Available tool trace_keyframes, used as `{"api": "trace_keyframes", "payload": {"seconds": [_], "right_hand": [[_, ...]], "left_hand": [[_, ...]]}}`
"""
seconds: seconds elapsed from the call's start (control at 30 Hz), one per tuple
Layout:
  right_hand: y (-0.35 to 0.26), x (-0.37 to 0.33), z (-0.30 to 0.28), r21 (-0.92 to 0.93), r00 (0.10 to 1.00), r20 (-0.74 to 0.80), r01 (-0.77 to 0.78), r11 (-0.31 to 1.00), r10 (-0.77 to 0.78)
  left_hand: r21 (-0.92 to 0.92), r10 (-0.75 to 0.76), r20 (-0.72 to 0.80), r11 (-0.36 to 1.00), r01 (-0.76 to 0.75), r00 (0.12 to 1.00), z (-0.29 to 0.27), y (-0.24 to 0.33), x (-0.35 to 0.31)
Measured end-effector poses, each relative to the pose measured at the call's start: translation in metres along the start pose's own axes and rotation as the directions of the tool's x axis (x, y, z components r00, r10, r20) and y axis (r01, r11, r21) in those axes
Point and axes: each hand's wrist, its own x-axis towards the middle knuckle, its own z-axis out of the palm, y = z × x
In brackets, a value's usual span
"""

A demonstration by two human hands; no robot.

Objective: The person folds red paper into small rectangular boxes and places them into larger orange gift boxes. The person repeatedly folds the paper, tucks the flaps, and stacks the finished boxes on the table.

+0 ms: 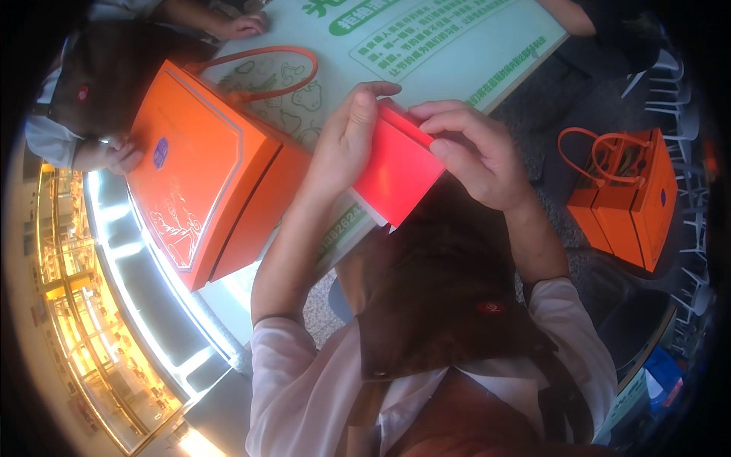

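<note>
A bright red folded card piece (397, 171), like a small flat carton, is held in front of my chest over the near edge of the table. My left hand (352, 133) grips its left side, with the fingers behind it and the thumb along the upper edge. At its upper right corner, the bent fingers and thumb of my right hand (476, 148) pinch a folded flap. A pale inner edge shows at the card's lower end. Whether it is a box or an envelope I cannot tell. Just left of my left hand stands a large orange gift box (202, 171) with a looped handle.
Another person's hand (122, 154) is by the orange box's left side; a further hand (245, 25) rests at the table's far edge. The table (457, 46) bears green print. A second orange gift box (628, 206) stands at right, near white chairs (689, 152). A lit display case (99, 320) curves at left.
</note>
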Motion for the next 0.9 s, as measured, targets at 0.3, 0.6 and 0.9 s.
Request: {"api": "trace_keyframes", "payload": {"seconds": [0.3,0.6,0.9], "right_hand": [[-0.004,-0.002,0.021,-0.163,0.997,-0.068,-0.041,0.986,0.030],[0.019,0.012,0.002,-0.045,0.979,-0.201,-0.044,0.998,0.034],[0.023,0.000,0.032,0.297,0.942,-0.305,-0.050,0.953,0.144]], "left_hand": [[0.102,0.034,-0.100,0.995,-0.023,0.994,0.002,-0.001,-0.001],[0.023,0.027,-0.018,0.999,-0.026,0.999,-0.003,0.013,0.001],[0.066,0.139,-0.269,0.990,-0.126,0.953,-0.002,0.020,-0.015]]}}
